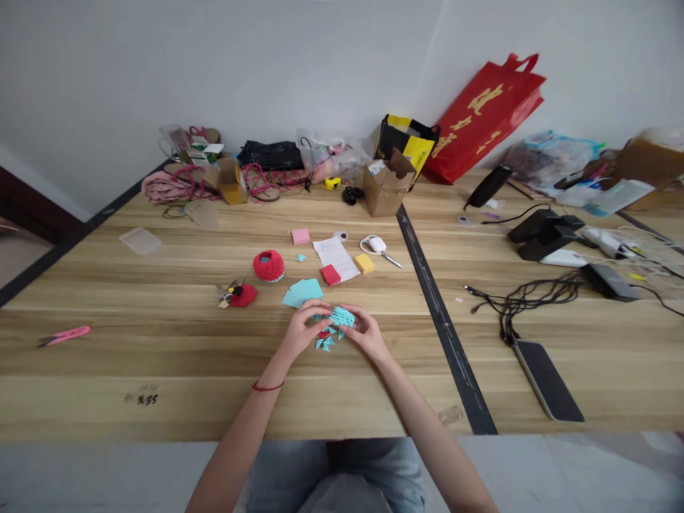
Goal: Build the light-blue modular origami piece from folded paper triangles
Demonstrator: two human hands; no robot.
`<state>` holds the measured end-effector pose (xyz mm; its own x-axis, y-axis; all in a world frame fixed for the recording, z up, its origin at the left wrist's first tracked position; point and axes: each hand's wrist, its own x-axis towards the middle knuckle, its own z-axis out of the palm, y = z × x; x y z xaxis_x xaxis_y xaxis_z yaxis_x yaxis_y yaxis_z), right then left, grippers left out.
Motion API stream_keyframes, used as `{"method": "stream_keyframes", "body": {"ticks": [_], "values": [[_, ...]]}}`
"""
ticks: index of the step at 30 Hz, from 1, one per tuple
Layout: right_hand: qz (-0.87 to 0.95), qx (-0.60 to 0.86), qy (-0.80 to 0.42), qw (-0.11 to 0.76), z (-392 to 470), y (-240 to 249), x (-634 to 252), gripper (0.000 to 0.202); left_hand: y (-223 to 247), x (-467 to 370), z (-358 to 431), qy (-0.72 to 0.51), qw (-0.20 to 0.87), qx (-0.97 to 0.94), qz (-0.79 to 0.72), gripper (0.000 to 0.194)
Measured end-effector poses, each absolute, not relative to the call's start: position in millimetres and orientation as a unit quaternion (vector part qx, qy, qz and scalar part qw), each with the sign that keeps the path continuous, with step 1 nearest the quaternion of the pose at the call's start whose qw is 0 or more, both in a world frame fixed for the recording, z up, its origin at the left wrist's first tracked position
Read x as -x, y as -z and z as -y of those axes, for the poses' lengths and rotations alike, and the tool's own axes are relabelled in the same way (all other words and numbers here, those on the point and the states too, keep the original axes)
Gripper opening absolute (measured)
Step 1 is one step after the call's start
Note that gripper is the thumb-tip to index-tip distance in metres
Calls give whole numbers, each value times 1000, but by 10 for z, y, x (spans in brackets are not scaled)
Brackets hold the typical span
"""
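Note:
A light blue folded-paper piece (343,317) is held between both hands above the wooden table (176,342). My left hand (303,329) has its fingers closed at the piece's left side; whether a smaller bit is pinched there is too small to tell. My right hand (368,333) grips the piece from the right. Small blue folded triangles (325,343) lie below the hands. Blue paper sheets (303,292) lie just beyond my left hand. Farther back are a round red folded-paper form (268,266), a red paper stack (330,274) and a yellow stack (364,263).
Scissors (390,258) lie beyond my right hand, and a pink-handled cutter (65,335) is far left. Keys (227,293) sit left of the blue sheets. A cardboard box (385,189) and bags line the wall. Cables (539,296) and a black power bank (548,380) are at right.

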<state>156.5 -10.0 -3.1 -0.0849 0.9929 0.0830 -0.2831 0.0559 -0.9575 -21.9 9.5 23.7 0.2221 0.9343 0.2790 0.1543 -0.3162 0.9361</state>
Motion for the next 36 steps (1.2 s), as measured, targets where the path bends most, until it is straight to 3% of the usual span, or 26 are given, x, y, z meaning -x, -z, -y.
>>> {"method": "stream_keyframes", "body": {"ticks": [18,36], "values": [[443,410,-580,547,140,28,-1556,45,-164,181,-99,-481,443,-622,-431,21],[410,413,-607,541,104,9,-1522,41,-209,202,-93,-467,404,-650,-443,18]]}}
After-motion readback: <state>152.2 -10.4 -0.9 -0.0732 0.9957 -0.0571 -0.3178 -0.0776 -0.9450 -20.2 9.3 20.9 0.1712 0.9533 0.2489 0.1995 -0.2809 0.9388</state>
